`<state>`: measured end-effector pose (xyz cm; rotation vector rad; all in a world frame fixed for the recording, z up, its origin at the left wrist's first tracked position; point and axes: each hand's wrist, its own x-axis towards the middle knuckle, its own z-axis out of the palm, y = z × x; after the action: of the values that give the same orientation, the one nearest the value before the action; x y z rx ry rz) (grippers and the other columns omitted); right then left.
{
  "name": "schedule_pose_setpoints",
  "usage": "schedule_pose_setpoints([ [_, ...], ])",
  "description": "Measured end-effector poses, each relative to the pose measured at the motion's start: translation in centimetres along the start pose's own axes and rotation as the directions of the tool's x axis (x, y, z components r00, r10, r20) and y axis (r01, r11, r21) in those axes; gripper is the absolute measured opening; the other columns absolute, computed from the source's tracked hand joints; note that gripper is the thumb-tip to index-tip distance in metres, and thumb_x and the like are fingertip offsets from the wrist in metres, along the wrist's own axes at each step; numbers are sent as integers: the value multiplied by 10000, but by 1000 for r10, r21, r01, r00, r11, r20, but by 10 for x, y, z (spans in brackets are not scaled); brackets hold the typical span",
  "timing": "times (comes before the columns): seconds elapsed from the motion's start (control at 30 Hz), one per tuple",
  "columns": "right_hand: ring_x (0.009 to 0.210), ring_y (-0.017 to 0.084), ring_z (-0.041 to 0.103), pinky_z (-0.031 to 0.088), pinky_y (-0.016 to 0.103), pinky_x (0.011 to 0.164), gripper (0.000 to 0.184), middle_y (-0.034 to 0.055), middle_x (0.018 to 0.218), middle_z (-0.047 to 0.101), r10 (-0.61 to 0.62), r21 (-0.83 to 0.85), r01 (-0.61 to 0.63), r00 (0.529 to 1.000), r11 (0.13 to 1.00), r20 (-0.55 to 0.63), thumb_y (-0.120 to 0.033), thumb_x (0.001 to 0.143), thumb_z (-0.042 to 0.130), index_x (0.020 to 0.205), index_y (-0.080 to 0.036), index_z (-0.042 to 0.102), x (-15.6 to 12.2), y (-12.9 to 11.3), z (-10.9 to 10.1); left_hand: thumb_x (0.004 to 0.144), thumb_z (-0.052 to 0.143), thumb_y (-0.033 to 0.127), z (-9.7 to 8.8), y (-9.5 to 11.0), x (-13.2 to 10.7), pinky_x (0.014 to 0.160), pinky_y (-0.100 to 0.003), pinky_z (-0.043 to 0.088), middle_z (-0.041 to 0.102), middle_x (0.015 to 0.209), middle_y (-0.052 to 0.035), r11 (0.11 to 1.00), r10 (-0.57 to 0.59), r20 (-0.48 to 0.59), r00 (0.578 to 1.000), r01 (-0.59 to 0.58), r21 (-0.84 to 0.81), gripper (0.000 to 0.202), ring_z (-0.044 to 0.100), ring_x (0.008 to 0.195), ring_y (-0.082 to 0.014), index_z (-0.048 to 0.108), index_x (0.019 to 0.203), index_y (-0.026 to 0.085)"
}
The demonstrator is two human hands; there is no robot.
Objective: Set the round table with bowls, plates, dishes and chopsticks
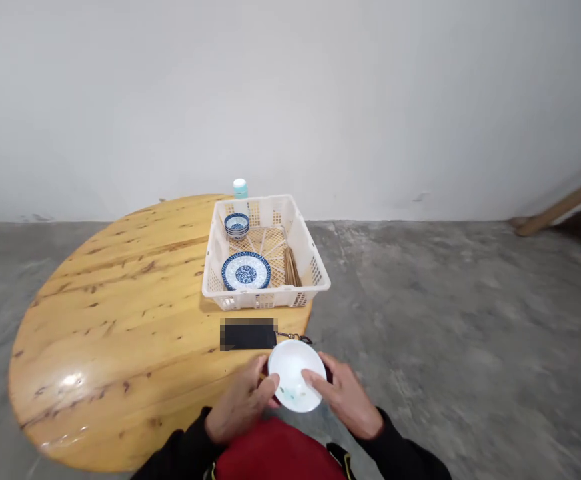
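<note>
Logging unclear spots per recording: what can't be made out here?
All in the head view:
Left hand and right hand: some fingers, behind the white bowl.
Teal bottle: base, behind the basket.
Dark flat object: edges partly lost to pixelation.
Brown sticks: exact number, too small.
Wooden beam: far end, cut off by the right edge.

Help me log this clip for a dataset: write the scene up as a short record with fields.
Held item: white bowl with small greenish markings
Left hand: grips the bowl's left side
Right hand: grips its right side, thumb over its face
Container: white perforated plastic crate
Crate contents: stacked blue-and-white bowls, blue-and-white plate, wooden chopsticks
Beyond crate: light-blue bottle, white lid
Near hands: black phone, partly pixelated
Surface: rounded wooden table
Background: pale wall, grey floor
</note>
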<state>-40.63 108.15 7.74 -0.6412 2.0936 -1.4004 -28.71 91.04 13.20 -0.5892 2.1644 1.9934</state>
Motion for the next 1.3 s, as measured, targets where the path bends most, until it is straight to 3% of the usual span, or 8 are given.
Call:
schedule_pose_setpoints([
  [0.1,776,263,679,556,331,664,491,105,850,746,-13,55,13,1000,998,10,-583,756,621,922,-128,704,29,-24,-18,856,570,431,-15,22,23,725,-341,583,669,993,-96,998,42,9,999,-42,-52,313,680,843,-229,638,997,160],
  [0.27,758,239,680,569,323,667,488,78,837,746,-49,58,49,999,997,-6,-559,701,702,904,-116,723,86,-58,-43,854,639,447,-42,53,68,737,-324,589,688,1030,-109,981,142,51,989,-134,-141,374,688,870,-219,650,1073,144],
  [0.4,675,208,664,548,280,568,502,66,749,721,-13,73,10,999,997,32,-534,647,761,875,-89,725,144,-75,-57,879,641,422,-64,71,113,703,-292,593,694,980,-104,975,191,7,982,-188,-118,311,699,847,-207,657,984,130],
  [0.57,588,144,604,480,207,475,333,45,658,676,67,52,-72,993,996,93,-380,664,785,799,-86,705,224,-86,-68,876,649,344,-86,85,181,674,-277,596,710,857,-95,981,155,-65,986,-161,-106,234,697,730,-175,664,884,111],
  [0.73,571,124,562,460,209,498,152,36,622,626,113,-29,-110,983,994,144,-221,703,707,743,-76,688,312,-87,-77,827,650,255,-101,85,260,672,-270,599,733,782,-89,977,104,-147,984,-128,-168,175,704,753,-197,697,882,96],
  [1.0,603,119,524,370,201,514,119,26,629,590,148,-343,-130,989,930,27,-159,724,624,759,-56,672,456,-73,-75,765,641,133,-109,71,389,912,-437,581,743,962,-144,911,-136,-345,929,-19,-411,234,704,971,-271,654,996,102],
  [1.17,590,112,515,342,209,504,143,54,682,614,192,-440,-162,981,883,25,-98,722,604,821,-30,680,522,-57,-66,743,640,92,-109,56,441,956,-418,562,711,1117,-156,823,-168,-429,888,-113,-557,283,667,1089,-263,623,1024,124],
  [1.3,665,146,573,352,209,522,179,83,718,637,219,-519,-179,976,836,15,-107,734,630,875,-17,691,557,-41,-58,744,606,82,-109,44,471,959,-394,554,699,1154,-167,794,-242,-444,863,-87,-602,318,660,1114,-259,608,1060,111],
])
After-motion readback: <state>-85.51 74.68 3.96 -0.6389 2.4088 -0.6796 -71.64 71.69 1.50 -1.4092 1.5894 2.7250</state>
